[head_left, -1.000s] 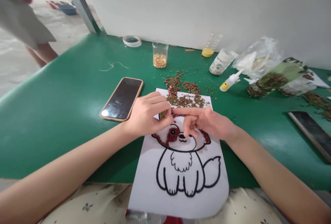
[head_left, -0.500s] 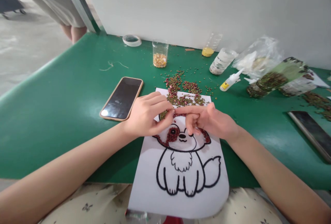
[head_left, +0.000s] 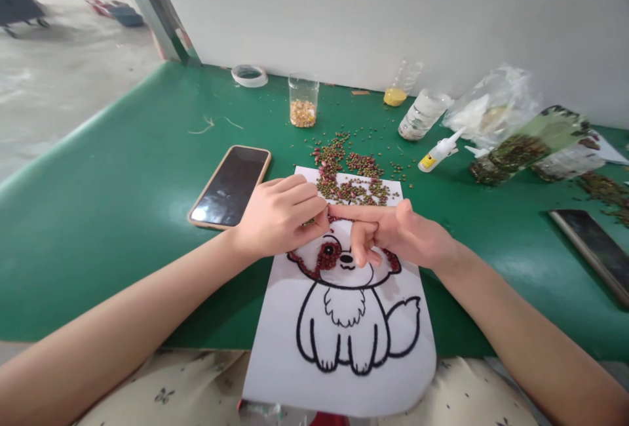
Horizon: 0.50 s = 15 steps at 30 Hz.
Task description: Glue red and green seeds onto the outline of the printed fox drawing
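Observation:
A white sheet of paper (head_left: 339, 387) bears a thick black outline of a sitting animal. Dark red beans (head_left: 326, 257) cover the patch round one eye and parts of the ears. Over the top left of the drawing, my left hand (head_left: 280, 216) is closed, thumb and fingers pinched together; what lies between them is hidden. My right hand (head_left: 405, 232) stretches its forefinger to meet those fingertips, thumb raised and the other fingers loosely bent over the animal's face. Loose green and reddish beans (head_left: 339, 170) lie across the paper's top edge and the table behind.
A phone (head_left: 230, 185) lies left of my left hand. Behind stand a cup of corn kernels (head_left: 303, 111) and a roll of tape (head_left: 249, 75). To the right are a glue bottle (head_left: 439, 153), plastic containers (head_left: 528, 145), a clear bag (head_left: 496, 105) and a dark device (head_left: 590, 252).
Both hands stay joined at the fingertips, with only slight finger shifts; the left hand now hides more of the green beans beneath it. The person at the far left has left the view.

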Available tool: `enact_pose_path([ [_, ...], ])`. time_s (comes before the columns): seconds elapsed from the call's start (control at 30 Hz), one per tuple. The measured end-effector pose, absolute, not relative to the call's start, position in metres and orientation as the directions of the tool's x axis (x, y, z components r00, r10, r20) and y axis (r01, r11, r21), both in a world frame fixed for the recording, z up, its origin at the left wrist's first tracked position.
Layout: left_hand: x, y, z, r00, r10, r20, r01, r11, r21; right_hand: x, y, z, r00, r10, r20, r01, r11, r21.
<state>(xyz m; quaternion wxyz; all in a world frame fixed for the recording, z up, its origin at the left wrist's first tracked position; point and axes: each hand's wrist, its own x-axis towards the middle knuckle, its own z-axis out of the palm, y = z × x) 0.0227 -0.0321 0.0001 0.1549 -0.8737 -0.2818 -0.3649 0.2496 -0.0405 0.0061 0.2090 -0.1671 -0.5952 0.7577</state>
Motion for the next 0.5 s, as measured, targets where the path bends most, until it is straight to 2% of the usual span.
enact_pose_path([
  [0.13,0.0232,-0.0327,0.0005,0.579,0.378,0.722,0.613,-0.786,-0.081,0.2495,-0.04,0.0053,-0.854,0.52,-0.027,-0.105,-0.222,-0.969],
  [0.5,0.024,-0.0342,0.0014,0.509,0.39,0.767,0.569,-0.821,0.04,0.2512,-0.0371,0.0095,-0.846,0.532,-0.042,-0.065,-0.181,-0.981],
])
